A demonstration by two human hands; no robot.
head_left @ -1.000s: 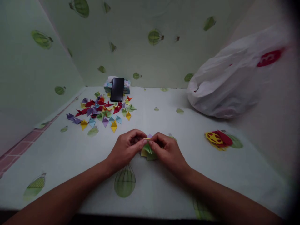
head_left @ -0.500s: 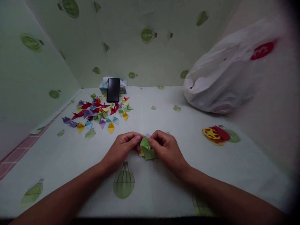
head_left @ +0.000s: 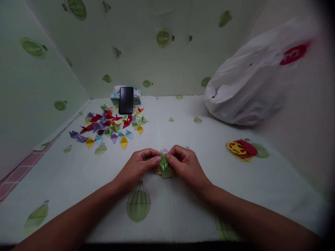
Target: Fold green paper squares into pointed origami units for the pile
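Between my two hands is a small piece of folded green paper (head_left: 163,162), its upper part standing in points. My left hand (head_left: 142,165) pinches its left side between thumb and forefinger. On the other side, my right hand (head_left: 184,167) pinches the paper the same way. Beneath it lie small paper squares (head_left: 165,173), green on top, with yellow and purple edges peeking out. Part of this stack is hidden by my fingers.
Many folded paper cranes (head_left: 107,125) in several colours are spread at the back left. Behind them a black phone (head_left: 126,100) leans on a tissue box (head_left: 114,98). A white plastic bag (head_left: 243,87) stands at the back right, with red and yellow cutouts (head_left: 237,148) before it.
My left thumb and fingers have moved slightly right and now pinch the green paper. The paper looks narrower, drawn together between both hands. My right hand has hardly moved.
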